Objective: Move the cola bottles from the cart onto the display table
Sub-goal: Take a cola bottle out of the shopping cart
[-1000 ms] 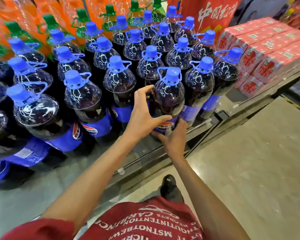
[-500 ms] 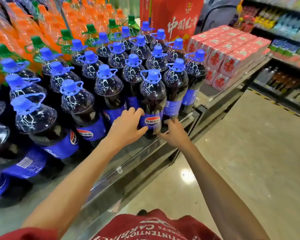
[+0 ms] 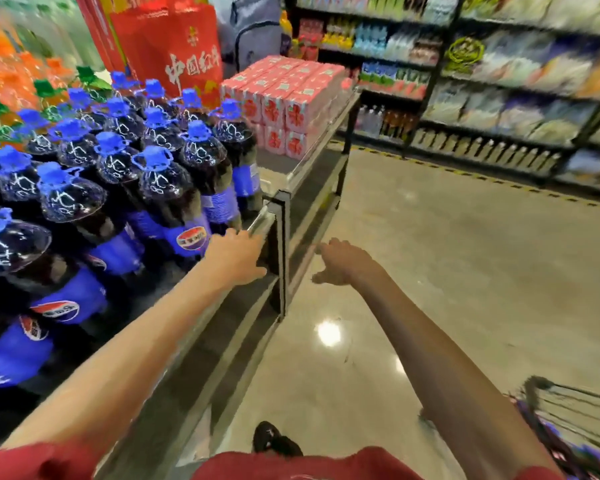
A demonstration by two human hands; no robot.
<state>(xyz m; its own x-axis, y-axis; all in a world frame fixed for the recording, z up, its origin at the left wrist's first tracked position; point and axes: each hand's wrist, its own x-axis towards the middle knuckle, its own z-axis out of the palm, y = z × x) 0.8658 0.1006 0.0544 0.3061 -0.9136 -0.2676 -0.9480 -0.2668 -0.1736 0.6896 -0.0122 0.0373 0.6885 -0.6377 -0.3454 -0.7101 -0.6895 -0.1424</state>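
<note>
The left hand (image 3: 234, 258) hovered at the tabletop (image 3: 262, 220) edge, its fingers loosely spread and empty. The cola bottles (image 3: 160, 188) stood just left of those fingers. The right hand (image 3: 343, 261) hung over the floor (image 3: 447, 271), its fingers relaxed and holding nothing.

display table (image 3: 297, 178), cola bottles (image 3: 160, 181), pink cartons (image 3: 284, 95)
</note>
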